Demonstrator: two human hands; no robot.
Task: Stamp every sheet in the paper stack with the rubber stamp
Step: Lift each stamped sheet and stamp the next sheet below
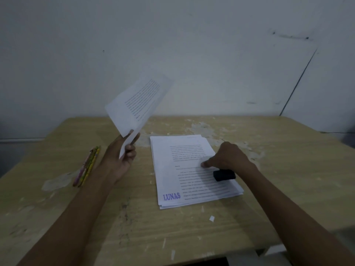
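A stack of printed white sheets [192, 169] lies on the wooden table [288, 179]. Its top sheet bears a blue "LUNAS" stamp mark [172, 196] at the near left corner. My left hand [123, 156] pinches the corner of one loose sheet [138, 104] and holds it tilted up in the air, left of the stack. My right hand [228, 158] rests on the stack's right side, one finger pressing the top sheet. The black rubber stamp [224, 175] sits under the heel of that hand; whether the fingers grip it is hidden.
Several coloured pencils [87, 166] lie at the left of the table. A small white paper scrap [211, 218] lies near the front edge. The tabletop is worn and flaking behind the stack. A pale wall stands right behind the table.
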